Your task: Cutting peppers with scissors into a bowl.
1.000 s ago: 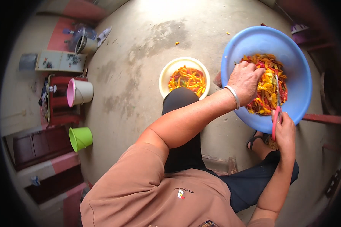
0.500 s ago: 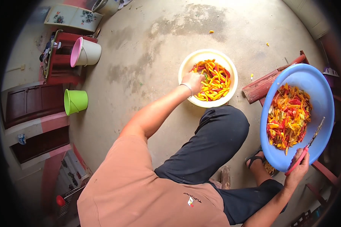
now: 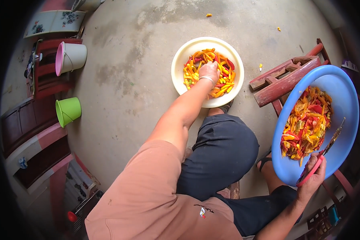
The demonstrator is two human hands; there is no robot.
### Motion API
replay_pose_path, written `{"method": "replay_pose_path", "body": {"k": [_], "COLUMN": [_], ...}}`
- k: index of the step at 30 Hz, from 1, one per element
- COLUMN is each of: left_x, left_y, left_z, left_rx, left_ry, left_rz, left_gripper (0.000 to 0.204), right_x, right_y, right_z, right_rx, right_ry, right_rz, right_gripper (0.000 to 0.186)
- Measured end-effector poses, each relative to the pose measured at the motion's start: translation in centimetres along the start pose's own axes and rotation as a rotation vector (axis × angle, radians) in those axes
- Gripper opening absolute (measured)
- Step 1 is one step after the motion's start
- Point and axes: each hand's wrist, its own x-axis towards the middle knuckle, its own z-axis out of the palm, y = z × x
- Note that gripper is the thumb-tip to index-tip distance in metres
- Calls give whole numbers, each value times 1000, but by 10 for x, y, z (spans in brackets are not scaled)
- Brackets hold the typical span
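Whole peppers [image 3: 218, 82]: yellow, orange and red, piled right under my left hand [image 3: 208, 71].
Left hand: reaching down into the pile with fingers curled together on the peppers; whether one is actually gripped I cannot tell from this angle.
White bowl [image 3: 179, 64]: round, on the concrete floor just beyond my knee, holding those peppers.
Right hand [image 3: 313, 177]: closed around the red handle of a knife [image 3: 322, 153], whose blade points away from me over the blue basin [image 3: 344, 96].
Cut peppers [image 3: 306, 124]: red and orange pieces heaped in the basin, just beyond my right hand.
Red wooden stool [image 3: 282, 78]: between the bowl and the basin.
Green bucket [image 3: 68, 111]: well off past my left arm.
White bucket with pink rim [image 3: 71, 57]: beyond the green one.
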Motion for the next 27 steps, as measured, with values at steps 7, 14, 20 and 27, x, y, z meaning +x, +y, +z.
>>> {"method": "replay_pose_path", "body": {"k": [7, 14, 20, 27], "left_x": [-29, -46, -7, 5], "left_y": [-30, 20, 36, 48], "left_z": [-49, -37, 9, -5], "left_rx": [-325, -53, 307, 619], "left_ry": [-126, -188, -211, -337], "left_rz": [-395, 198, 596, 969], "left_gripper": [19, 21, 25, 19], "right_x": [-6, -17, -14, -12], "right_y": [-21, -32, -30, -26], "right_z": [12, 17, 12, 5], "right_rx": [-28, -177, -230, -232], "right_ry": [-90, -118, -130, -117], "right_rz": [-101, -214, -181, -134], "right_gripper": [10, 9, 12, 15]}}
